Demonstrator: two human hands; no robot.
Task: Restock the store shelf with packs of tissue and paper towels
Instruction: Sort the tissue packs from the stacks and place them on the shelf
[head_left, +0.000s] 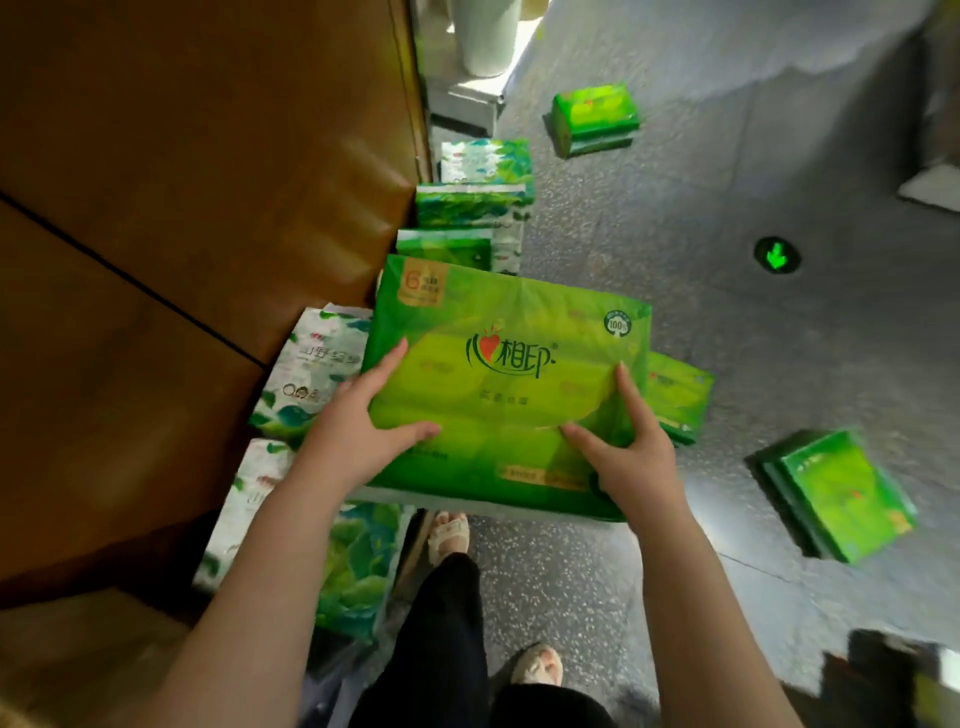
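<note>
left hand (363, 415) | right hand (618, 441) | both grip green tissue pack (509, 374) edges, thumbs on top

Left hand (358, 415) and right hand (626, 447) grip a green tissue pack (511, 384) above the floor (727, 312).

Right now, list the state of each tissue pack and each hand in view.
Large green pack: held above the floor by both hands.
Left hand: grips the pack's left edge.
Right hand: grips the pack's right edge.
Far green pack: lying on the floor, alone.
Right green pack: lying on the floor.
White-green packs: lined up along the wooden unit.
</note>
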